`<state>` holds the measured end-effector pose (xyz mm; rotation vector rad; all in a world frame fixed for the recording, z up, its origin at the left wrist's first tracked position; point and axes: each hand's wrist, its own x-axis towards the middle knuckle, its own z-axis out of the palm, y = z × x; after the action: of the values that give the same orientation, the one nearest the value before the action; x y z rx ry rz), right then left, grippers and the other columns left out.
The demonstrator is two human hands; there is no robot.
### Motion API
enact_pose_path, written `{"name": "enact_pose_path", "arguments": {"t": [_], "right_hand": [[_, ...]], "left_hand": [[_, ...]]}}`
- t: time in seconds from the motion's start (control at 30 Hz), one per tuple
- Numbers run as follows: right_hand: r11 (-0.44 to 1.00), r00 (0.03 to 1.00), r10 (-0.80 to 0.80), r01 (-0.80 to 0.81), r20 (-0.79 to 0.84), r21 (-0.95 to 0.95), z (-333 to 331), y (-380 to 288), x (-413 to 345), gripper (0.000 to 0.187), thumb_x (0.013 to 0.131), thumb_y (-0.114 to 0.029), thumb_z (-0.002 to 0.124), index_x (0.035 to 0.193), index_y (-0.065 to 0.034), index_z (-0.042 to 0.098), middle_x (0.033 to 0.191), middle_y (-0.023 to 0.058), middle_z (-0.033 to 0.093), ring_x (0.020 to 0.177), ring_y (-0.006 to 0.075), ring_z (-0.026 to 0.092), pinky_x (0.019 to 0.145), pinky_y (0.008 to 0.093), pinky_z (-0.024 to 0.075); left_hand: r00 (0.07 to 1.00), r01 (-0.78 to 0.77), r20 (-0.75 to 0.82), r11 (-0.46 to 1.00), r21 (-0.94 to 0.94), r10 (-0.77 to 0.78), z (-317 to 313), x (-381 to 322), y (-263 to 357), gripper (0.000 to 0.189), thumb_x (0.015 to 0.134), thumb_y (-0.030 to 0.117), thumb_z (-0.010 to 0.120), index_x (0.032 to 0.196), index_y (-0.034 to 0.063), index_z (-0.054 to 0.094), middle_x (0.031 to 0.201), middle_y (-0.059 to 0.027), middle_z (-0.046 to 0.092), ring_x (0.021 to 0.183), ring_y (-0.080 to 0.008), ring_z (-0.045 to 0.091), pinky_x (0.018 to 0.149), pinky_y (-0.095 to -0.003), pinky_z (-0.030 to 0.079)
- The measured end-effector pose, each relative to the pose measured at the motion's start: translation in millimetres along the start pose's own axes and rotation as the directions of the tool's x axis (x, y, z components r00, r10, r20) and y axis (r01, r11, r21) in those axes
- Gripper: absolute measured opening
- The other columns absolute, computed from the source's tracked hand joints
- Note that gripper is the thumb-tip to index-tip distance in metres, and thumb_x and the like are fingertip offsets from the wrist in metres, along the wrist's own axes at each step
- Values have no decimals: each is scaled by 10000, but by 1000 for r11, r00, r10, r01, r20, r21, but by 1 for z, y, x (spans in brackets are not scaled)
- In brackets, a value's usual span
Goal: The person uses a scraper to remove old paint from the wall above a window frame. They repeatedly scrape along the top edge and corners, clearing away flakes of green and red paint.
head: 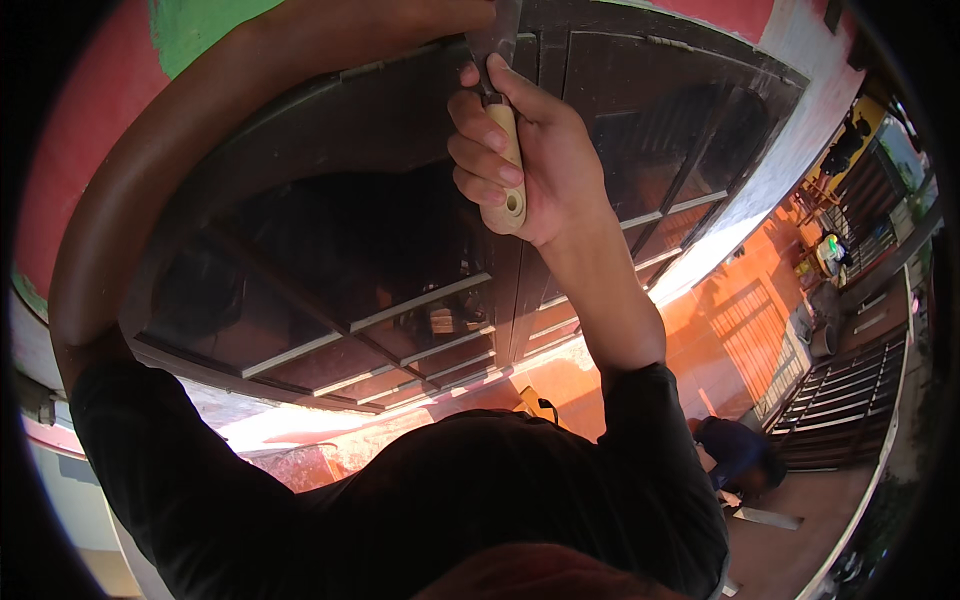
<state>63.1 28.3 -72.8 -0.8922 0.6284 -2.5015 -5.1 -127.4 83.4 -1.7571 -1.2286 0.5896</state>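
My right hand (525,150) is wrapped around the pale cream handle of a putty knife (504,169), with the thumb pressed near the base of the blade. The metal blade (496,30) points up and runs out at the top edge of the view. My left arm (127,195) bends up from the left side and across the top. Only the wrist end of my left hand (457,13) shows, close to the blade; its fingers are out of sight. Behind both arms stands a dark brown wooden window (517,300) with glass panes and pale glazing strips.
Around the window runs a wall with red (90,142) and green paint (195,34). Orange floor tiles (720,330) lie below. A person in dark blue (739,450) bends low beside a metal fence (840,397). Pots (823,341) and another person (847,146) are farther back.
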Motion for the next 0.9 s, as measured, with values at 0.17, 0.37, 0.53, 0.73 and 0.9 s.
{"name": "enact_pose_path", "arguments": {"t": [0.17, 0.37, 0.53, 0.73, 0.9], "right_hand": [[996, 994, -41, 32, -104, -87, -6, 3, -1, 318, 1135, -334, 354, 1080, -111, 574, 672, 17, 457, 433, 118, 385, 426, 292, 363], [988, 994, -89, 79, -69, -131, -12, -3, 6, 321, 1131, -342, 366, 1070, -119, 590, 668, 17, 463, 442, 115, 392, 426, 281, 358], [997, 999, -29, 27, -44, -66, -11, -7, 4, 321, 1131, -344, 367, 1071, -114, 582, 665, 19, 464, 440, 117, 394, 424, 279, 370], [987, 993, 23, -41, -116, -156, -14, -16, 4, 318, 1130, -350, 364, 1072, -113, 567, 659, 21, 463, 435, 118, 391, 416, 282, 370], [989, 999, -17, 10, -47, -147, -19, -22, 2, 322, 1131, -349, 360, 1068, -108, 565, 657, 22, 460, 430, 116, 393, 412, 277, 368]], "left_hand": [[995, 61, 71, 996, 62, -65, 0, -4, 9, 183, 713, 182, 650, 746, 92, 494, 796, -66, 479, 773, -264, 522, 698, -389, 484], [996, 61, -68, 998, -14, -62, 7, 0, 6, 174, 718, 179, 636, 740, 90, 488, 790, -67, 473, 775, -261, 525, 686, -387, 479], [996, 64, -67, 998, -12, -65, 7, 4, 2, 172, 707, 163, 632, 734, 87, 480, 788, -66, 468, 771, -268, 520, 686, -390, 479], [996, 69, -66, 997, 46, -66, 15, 6, 4, 167, 700, 174, 627, 730, 95, 483, 786, -64, 462, 770, -252, 521, 686, -389, 478], [989, 97, -119, 994, 50, -91, 23, 4, 4, 153, 695, 167, 624, 737, 92, 497, 792, -63, 464, 771, -248, 522, 676, -379, 475]]}}
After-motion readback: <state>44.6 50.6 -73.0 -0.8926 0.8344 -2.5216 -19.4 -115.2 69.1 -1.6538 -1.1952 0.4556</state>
